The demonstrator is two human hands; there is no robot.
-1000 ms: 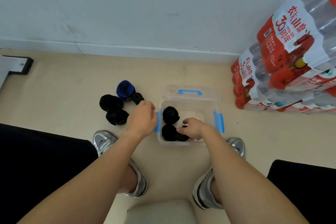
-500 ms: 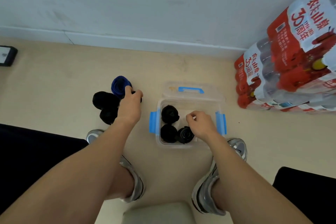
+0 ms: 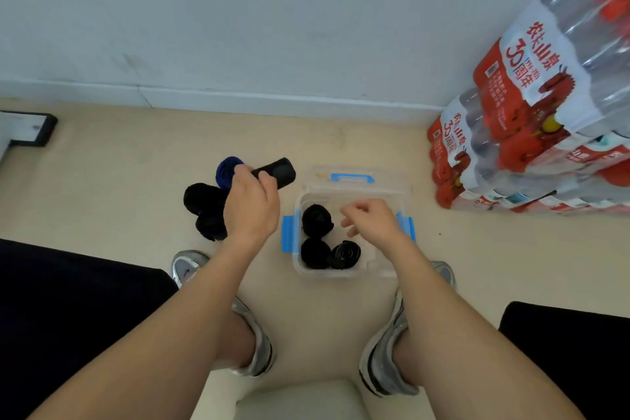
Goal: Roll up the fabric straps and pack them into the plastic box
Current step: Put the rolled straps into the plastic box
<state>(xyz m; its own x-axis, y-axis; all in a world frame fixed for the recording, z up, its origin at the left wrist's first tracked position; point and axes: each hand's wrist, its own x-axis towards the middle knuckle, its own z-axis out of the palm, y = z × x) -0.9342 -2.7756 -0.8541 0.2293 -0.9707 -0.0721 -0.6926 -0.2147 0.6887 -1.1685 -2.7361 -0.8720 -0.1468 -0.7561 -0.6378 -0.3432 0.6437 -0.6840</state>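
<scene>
My left hand (image 3: pixel 250 208) grips one black roll (image 3: pixel 276 171) of strap, with fingers and thumb curled round its near end. The rest of the roll sticks out past my fingers. It is raised above the floor (image 3: pixel 119 181), to the left of the box (image 3: pixel 341 274) and level with its far edge.

The roll's long axis runs left to right, with the free end tipped a little up and pointing toward the lid (image 3: pixel 353 177). The lid lies flat behind the box, blue handle up.

My right hand (image 3: pixel 371 220) hangs over the right half of the box. Its fingers are loosely bent and it holds nothing.

Box contents: three black rolls (image 3: pixel 317 219), all in the left half. One is at the far side and two sit side by side at the near wall. The right half appears free, though my right hand hides part of it. The blue latches (image 3: pixel 287 232) hang open on both sides.

Not yet packed: a blue roll (image 3: pixel 226 170) and two black rolls (image 3: pixel 201 198) on the floor, partly behind my left hand.

Judgement: the free space lies right of and nearer than the held roll. The left hand must carry it across, or pass it to the right hand, which is closer. Turning the roll on end would likely suit the packing.

Packs of bottled water (image 3: pixel 528 129) stand well clear at the right.
</scene>
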